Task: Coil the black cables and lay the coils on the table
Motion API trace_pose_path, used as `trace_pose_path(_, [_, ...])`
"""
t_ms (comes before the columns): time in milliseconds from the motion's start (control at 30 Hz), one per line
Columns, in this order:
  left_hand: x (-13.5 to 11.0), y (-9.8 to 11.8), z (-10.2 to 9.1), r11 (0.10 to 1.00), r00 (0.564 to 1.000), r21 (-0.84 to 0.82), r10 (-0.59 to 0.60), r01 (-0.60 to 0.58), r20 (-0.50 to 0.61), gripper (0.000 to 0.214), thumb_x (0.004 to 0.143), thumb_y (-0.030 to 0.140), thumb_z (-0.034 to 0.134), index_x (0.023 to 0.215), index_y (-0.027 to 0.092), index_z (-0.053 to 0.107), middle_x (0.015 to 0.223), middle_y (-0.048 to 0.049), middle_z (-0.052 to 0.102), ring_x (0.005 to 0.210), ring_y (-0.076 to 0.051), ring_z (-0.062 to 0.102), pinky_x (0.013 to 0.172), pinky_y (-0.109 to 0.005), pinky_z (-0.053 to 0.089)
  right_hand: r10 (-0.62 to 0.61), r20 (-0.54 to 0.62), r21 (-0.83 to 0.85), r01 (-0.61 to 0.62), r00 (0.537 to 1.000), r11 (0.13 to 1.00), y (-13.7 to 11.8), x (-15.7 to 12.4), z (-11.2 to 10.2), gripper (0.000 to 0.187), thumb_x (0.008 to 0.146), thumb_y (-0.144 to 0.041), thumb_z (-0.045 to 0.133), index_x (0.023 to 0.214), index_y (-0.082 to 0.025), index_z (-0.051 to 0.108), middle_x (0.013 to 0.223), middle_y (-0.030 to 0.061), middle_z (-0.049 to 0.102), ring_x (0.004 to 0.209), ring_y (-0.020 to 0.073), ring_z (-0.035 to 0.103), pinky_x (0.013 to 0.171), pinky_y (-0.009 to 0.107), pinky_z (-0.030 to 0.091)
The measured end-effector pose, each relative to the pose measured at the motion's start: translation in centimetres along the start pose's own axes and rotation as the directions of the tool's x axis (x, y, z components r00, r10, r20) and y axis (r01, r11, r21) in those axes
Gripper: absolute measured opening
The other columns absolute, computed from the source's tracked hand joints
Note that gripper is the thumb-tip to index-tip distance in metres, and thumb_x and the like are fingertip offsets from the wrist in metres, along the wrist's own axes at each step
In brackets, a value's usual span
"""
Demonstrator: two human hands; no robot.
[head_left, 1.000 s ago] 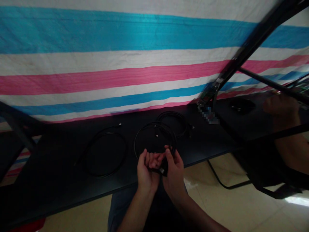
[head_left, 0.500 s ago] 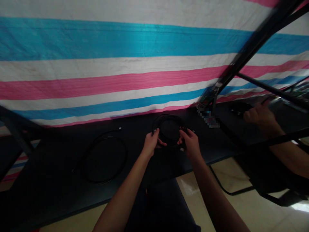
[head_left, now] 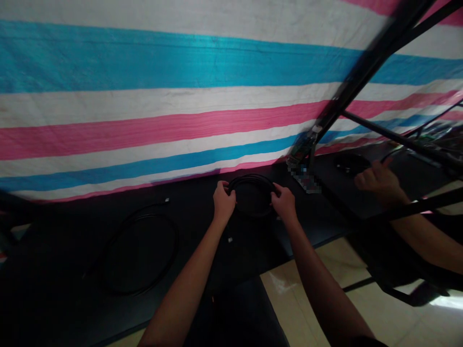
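The left hand [head_left: 223, 202] and right hand [head_left: 284, 203] each closed their fingers around opposite sides of a black coiled cable [head_left: 253, 179]. It lay on the dark table [head_left: 202, 231] near the far edge. An even grip on both sides seemed the best way to keep the loops stacked. A second cable [head_left: 177, 243] lay toward the left edge, and another person's hand [head_left: 376, 180] hovered farther right.

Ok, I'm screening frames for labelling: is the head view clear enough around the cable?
Head view: table underexposed, so the black cable coil between left hand and right hand barely stands out; diagonal black pole blurred; striped cloth bright, its stripes bowed.
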State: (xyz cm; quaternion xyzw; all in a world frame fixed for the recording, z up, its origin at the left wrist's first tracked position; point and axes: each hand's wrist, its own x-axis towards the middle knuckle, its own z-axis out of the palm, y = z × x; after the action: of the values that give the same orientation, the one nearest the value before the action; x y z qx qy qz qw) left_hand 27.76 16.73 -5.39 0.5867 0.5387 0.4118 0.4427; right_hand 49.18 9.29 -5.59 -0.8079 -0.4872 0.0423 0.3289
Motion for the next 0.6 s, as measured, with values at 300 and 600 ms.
trace_pose_path(300, [-0.7,0.5,0.8,0.879,0.971,0.414,0.214,-0.238,0.103,0.05,0.078,0.015,0.076,0.124,0.018,0.056,0.142,-0.0199,0.051,0.141,-0.035,0.041,0.115,-0.048,0.036,-0.117,0.226,-0.243,0.172,0.967,0.955,-0.1,1.5,1.4,0.053,0.088,-0.027,0.062,0.137,-0.007,0.06,0.126,0.0238,0.057,0.118,0.0366,0.055,0.104,0.046,0.043])
trace_pose_path(600, [-0.1,0.5,0.2,0.703,0.98,0.684,0.133,-0.197,0.146,0.058,0.083,0.019,0.066,0.138,0.016,0.048,0.131,-0.0238,0.058,0.128,-0.041,0.053,0.1,-0.052,0.046,-0.148,0.349,-0.272,0.251,0.925,0.929,0.8,5.3,2.2,0.05,0.093,-0.024,0.058,0.141,-0.011,0.055,0.129,0.0214,0.058,0.116,0.031,0.058,0.099,0.038,0.044])
